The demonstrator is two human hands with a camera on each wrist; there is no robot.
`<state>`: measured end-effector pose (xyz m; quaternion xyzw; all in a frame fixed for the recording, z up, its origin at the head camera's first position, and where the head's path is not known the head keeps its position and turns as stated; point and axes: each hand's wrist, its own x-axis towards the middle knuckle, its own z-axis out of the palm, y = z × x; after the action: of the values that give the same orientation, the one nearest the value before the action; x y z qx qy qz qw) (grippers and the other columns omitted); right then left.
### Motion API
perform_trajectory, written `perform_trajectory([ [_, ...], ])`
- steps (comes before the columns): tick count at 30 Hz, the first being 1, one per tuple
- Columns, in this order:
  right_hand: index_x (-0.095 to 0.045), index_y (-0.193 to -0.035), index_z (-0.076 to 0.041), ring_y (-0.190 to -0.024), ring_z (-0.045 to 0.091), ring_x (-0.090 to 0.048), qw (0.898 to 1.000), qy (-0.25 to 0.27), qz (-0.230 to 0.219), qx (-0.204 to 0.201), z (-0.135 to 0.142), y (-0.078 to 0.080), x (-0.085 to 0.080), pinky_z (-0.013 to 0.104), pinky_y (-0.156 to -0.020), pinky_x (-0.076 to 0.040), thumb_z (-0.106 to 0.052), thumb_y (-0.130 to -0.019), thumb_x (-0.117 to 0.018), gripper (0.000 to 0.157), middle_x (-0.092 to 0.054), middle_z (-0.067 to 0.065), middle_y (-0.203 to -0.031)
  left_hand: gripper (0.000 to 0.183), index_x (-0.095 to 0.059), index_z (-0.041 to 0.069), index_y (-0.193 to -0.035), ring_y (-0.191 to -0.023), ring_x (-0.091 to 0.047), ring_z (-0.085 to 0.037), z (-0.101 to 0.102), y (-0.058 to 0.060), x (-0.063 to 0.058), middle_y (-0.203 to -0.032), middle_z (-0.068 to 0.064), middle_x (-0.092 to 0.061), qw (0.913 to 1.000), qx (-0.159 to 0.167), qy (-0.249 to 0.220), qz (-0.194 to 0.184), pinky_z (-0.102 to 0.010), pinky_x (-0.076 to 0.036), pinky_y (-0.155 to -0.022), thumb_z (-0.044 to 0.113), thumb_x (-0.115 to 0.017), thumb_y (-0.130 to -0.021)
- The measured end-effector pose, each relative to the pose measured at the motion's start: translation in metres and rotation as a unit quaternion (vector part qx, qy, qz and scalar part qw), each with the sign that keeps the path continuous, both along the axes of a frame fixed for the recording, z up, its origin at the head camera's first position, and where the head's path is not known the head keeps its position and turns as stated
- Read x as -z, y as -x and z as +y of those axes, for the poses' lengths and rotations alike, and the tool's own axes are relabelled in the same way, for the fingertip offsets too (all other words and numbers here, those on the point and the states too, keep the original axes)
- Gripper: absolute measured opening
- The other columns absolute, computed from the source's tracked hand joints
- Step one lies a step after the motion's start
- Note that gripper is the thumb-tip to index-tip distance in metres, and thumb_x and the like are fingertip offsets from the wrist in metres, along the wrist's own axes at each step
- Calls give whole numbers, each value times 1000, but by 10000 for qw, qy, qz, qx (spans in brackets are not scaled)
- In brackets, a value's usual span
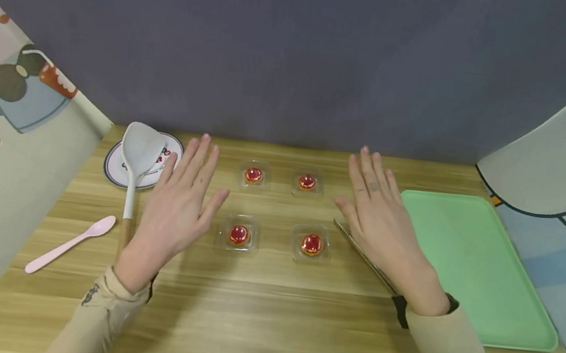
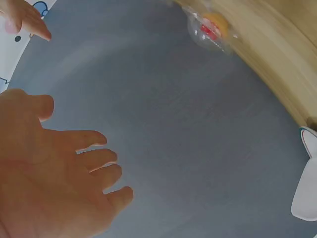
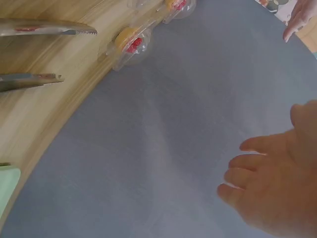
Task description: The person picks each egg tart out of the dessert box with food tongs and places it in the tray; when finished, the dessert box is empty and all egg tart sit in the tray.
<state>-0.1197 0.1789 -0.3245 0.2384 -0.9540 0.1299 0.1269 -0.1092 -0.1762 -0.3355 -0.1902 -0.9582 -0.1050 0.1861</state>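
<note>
Both hands hang above the table with fingers stretched out, holding nothing. My left hand point(image 1: 176, 204) is over the handle of a white-headed spatula point(image 1: 142, 147), which rests partly on a small patterned plate point(image 1: 114, 163). My right hand point(image 1: 385, 230) hovers over metal tongs point(image 1: 365, 260) with a toothed tip and black end, partly hidden by the hand and wrist. Between the hands sit several small red-topped tarts, among them a near-left tart point(image 1: 239, 235) and a near-right tart point(image 1: 312, 244), each in a clear plastic box. Both palms show in their wrist views.
A pale green tray point(image 1: 483, 272) lies at the right of the wooden table point(image 1: 254, 326). On the left is a pink spoon point(image 1: 70, 244). A dark grey cloth wall point(image 1: 298, 55) stands behind the table, with cartoon-printed panels at both sides.
</note>
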Motion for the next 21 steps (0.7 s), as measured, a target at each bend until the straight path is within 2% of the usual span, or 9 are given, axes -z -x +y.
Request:
perform_trajectory([
  [4,-18,-169,1,-163,38,-12,9988,480,25,27,1,-3,0,54,-134,-12,-37,-117,-40,68,-14,22,-176,69,-37,-5,-162,-161,-22,-37,5,-4,2,-173,-20,-28,9981,-254,-567,20,-56,-20,-133,43,-45,-112],
  [5,-23,-168,2,-161,39,-18,9969,785,-21,49,2,-4,1,56,-134,-16,-36,-118,-38,65,-20,22,-174,66,-42,-6,-159,-158,-30,-40,8,-5,2,-169,-23,-35,9962,-315,-818,-11,-58,-26,-130,39,-49,-112],
  [6,-29,-166,2,-155,42,-34,9930,1171,-106,80,2,-5,2,58,-131,-24,-35,-118,-37,62,-36,26,-167,62,-47,-7,-156,-154,-37,-43,10,-6,3,-165,-25,-42,9933,-356,-1098,-60,-59,-32,-128,36,-53,-111],
  [9,-47,-157,4,-131,45,-60,9661,2508,-582,177,4,-7,7,62,-116,-46,-32,-119,-34,54,-59,27,-148,51,-57,-9,-147,-137,-56,-46,20,-9,6,-150,-28,-57,9772,-237,-2050,-492,-61,-48,-116,25,-61,-109],
  [12,-55,-149,5,-114,42,-67,9243,3550,-1383,238,7,-5,14,56,-100,-59,-29,-119,-35,50,-66,27,-134,46,-59,-8,-145,-121,-69,-43,33,-11,11,-142,-27,-64,9449,109,-3043,-1204,-54,-58,-107,15,-66,-107],
  [14,-54,-148,7,-120,43,-66,9072,3722,-1945,273,10,-1,21,53,-96,-63,-27,-119,-37,48,-62,28,-142,46,-58,-7,-147,-112,-74,-39,44,-11,16,-139,-25,-67,9213,314,-3507,-1653,-49,-64,-98,13,-67,-106],
  [16,-51,-149,10,-122,44,-64,8943,3687,-2521,283,12,3,29,49,-96,-64,-24,-119,-39,47,-59,30,-143,49,-56,-6,-149,-107,-76,-37,55,-11,22,-137,-24,-68,9056,451,-3714,-2000,-45,-66,-93,13,-68,-106],
  [18,-47,-151,12,-121,46,-64,8884,3481,-2984,238,14,7,38,49,-96,-64,-20,-118,-42,46,-57,33,-143,50,-55,-5,-151,-104,-77,-35,66,-10,29,-136,-22,-69,9013,495,-3671,-2247,-41,-68,-87,14,-68,-105],
  [21,-42,-153,13,-120,47,-64,8799,3147,-3558,100,15,10,49,51,-98,-63,-16,-117,-45,47,-55,34,-142,52,-54,-8,-150,-99,-78,-33,78,-9,41,-135,-24,-69,9013,565,-3498,-2493,-36,-69,-78,11,-69,-104],
])
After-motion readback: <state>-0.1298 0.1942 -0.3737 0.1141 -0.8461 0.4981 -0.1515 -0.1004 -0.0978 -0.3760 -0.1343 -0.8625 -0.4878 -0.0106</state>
